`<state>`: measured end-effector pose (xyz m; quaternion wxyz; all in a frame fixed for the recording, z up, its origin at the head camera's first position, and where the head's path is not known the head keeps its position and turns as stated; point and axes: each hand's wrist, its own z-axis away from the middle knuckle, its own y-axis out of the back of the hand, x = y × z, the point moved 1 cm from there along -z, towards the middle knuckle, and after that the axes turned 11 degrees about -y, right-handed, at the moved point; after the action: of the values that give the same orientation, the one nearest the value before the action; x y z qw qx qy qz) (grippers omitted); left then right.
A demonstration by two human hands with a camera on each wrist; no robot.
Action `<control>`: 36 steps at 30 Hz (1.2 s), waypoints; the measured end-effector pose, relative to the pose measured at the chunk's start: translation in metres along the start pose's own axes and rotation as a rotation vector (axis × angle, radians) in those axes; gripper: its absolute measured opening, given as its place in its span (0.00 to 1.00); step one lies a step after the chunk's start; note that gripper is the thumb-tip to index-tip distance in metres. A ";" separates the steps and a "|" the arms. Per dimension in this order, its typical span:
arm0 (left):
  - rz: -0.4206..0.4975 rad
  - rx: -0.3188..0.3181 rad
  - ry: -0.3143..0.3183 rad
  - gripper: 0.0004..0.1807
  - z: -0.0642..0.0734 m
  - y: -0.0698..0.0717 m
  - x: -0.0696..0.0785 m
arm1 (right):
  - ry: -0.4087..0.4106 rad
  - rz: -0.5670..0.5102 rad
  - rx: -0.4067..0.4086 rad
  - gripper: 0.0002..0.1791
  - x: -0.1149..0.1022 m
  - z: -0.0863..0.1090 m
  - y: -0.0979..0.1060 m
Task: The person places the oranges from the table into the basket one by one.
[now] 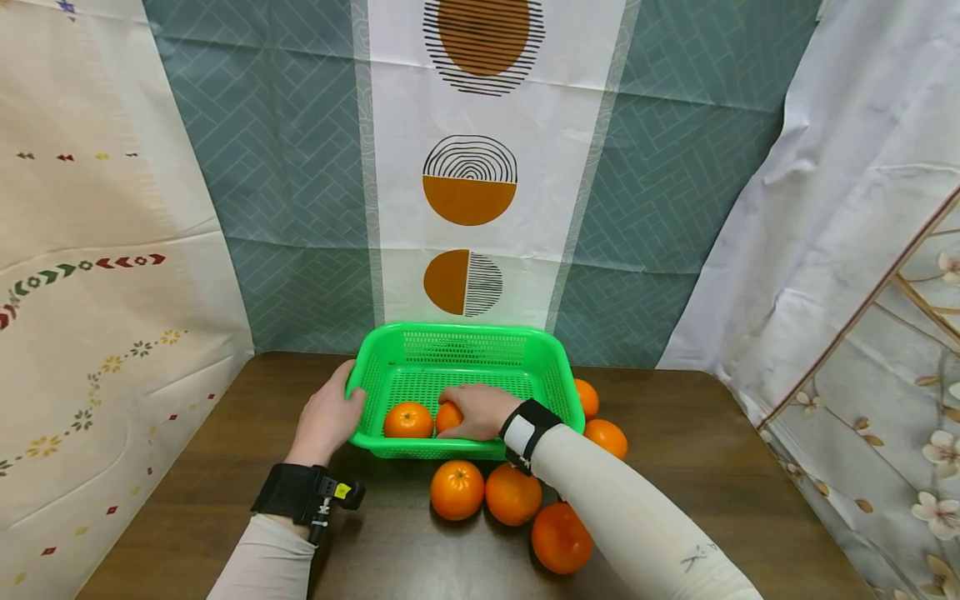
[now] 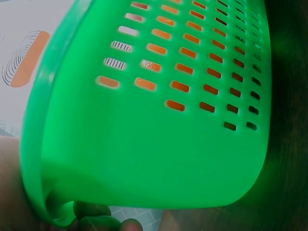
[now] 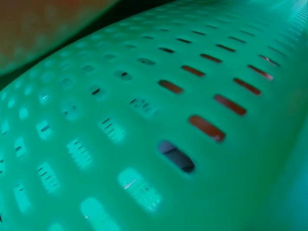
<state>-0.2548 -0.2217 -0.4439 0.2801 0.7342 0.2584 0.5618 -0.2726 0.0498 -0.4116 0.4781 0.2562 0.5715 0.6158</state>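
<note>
Head view has my left grip curled on the left rim of the green basket, likely steadying its perforated plastic, while my right grip clasps a round orange inside, beside a second orange. Three glossy oranges lie before the basket on the wood-brown bench, two more oranges beside its right wall.

A: State the colours of the basket and oranges.
B: The basket is uniform green, slotted in rows; the oranges are plain orange.
A: And elsewhere?
B: The tabletop is brown wood grain. The backdrop cloth is teal with pale herringbone lines; its white panel bears ochre circles with black stripes.
</note>
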 end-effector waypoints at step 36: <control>-0.055 -0.003 -0.003 0.33 0.001 -0.006 0.004 | 0.061 -0.047 -0.053 0.37 -0.001 -0.006 -0.005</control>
<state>-0.2530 -0.2149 -0.4460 0.2970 0.7274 0.2773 0.5530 -0.2762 0.0453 -0.4170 0.4814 0.2108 0.5753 0.6268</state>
